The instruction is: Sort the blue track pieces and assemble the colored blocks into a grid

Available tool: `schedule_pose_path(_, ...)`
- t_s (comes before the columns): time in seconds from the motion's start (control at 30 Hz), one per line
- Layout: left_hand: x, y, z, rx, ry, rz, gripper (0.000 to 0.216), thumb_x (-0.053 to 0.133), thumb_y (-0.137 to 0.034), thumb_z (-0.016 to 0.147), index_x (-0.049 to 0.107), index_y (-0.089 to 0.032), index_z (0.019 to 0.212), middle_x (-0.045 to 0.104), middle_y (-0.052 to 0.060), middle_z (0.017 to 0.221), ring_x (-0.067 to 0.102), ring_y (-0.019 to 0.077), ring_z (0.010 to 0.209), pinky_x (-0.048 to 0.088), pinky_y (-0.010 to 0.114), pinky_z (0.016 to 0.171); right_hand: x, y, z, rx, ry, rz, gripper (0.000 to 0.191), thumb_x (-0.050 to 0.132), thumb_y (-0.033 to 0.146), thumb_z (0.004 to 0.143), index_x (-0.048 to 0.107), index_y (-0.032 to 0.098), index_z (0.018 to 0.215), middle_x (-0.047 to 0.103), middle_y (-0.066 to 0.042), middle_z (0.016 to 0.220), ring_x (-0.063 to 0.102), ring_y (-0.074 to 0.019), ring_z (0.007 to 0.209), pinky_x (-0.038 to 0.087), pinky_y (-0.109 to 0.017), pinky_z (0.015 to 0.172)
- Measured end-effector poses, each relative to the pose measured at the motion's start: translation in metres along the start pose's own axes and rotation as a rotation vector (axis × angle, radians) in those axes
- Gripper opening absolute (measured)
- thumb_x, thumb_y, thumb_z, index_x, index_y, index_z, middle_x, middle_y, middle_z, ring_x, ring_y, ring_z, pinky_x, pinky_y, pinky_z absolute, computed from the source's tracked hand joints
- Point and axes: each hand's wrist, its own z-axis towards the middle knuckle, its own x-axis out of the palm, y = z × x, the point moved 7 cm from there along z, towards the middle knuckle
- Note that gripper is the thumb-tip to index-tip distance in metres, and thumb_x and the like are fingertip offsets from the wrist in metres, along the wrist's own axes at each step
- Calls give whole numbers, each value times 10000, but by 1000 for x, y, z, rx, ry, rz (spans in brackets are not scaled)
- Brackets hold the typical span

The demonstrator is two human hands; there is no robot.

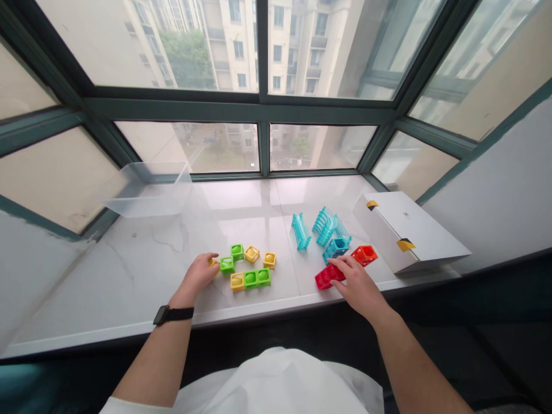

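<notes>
At the left of the toy blocks, my left hand (202, 275) has its fingers closed around a yellow block (213, 263), mostly hidden by them. Right beside it is a green block (226, 265), with another green block (237, 251) just behind. In front lies a joined row of one yellow and two green blocks (250, 279). Two loose yellow blocks (269, 260) sit to the right. My right hand (354, 283) grips a red block piece (325, 277) between thumb and fingers. A blue block (335, 249) and an orange-red block (364, 255) lie close to its fingers.
Several clear turquoise track pieces (301, 231) lie behind the blue block. A clear plastic bin (149, 206) stands at the back left of the white marble sill (159, 247). On the right is a white box (414, 230) with yellow-black tabs. Windows (319, 144) border the back.
</notes>
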Motion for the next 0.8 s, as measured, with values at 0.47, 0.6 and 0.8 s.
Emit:
schedule_pose_path(0.47,-17,-129,-77,544,-56,-125,592,626,-387,968,465,-261,1524,575,117,1502,532,298,1398,441,449,1188,107,131,78,-158,126,818,423,749,249,851,612,273,1251,628,-65,1282,653,-230,1162,620,-371,924)
schedule_pose_path(0.6,-6,-125,-64,436,-57,44,464,568,-276,984,536,-258,1446,652,112,1324,662,289,1139,541,410,990,132,135,91,-156,105,646,412,774,212,828,602,249,1200,645,-58,1212,650,-221,1089,570,-391,980)
schedule_pose_path(0.8,-7,-105,-52,242,-123,180,477,544,-344,1031,508,-334,1507,594,94,1356,709,235,956,537,319,752,147,120,94,-92,35,461,432,784,255,846,585,228,1228,651,-77,1215,644,-245,1080,549,-399,954)
